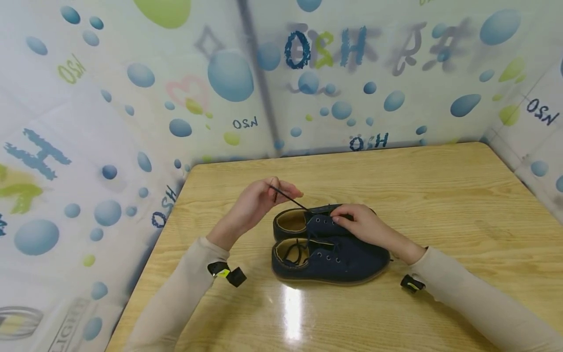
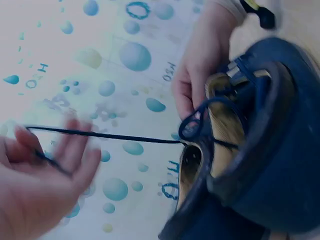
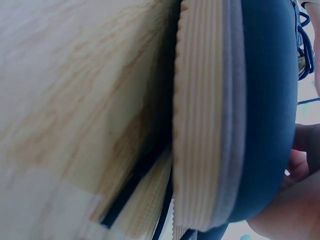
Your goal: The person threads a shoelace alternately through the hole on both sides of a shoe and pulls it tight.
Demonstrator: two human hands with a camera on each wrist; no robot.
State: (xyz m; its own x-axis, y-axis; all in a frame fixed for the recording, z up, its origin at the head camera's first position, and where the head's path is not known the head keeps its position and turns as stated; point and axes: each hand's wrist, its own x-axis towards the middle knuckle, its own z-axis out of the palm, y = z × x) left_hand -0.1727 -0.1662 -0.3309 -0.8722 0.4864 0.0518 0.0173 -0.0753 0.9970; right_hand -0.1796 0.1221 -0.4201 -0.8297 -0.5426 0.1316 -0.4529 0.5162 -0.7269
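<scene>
Two navy lace-up shoes with tan insides stand side by side, toes to the right. A dark shoelace point(image 1: 288, 196) runs taut from the far shoe point(image 1: 323, 226) up to my left hand point(image 1: 256, 204), whose thumb and curled finger grip it. My right hand point(image 1: 364, 224) lies over the far shoe, thumb and fingers pinching its upper by the eyelets; the exact contact is partly hidden. The near shoe point(image 1: 347, 269) is untouched by my left hand, and its loose lace point(image 1: 295, 253) lies looped inside the opening. In the right wrist view, the near shoe's ribbed sole point(image 3: 200, 115) fills the middle.
Both shoes stand on a wood-grain table point(image 1: 228, 313). Dark lace ends point(image 3: 122, 195) lie beside the sole in the right wrist view. A patterned sheet point(image 1: 281, 112) with blue bubbles hangs behind the table and along its left side.
</scene>
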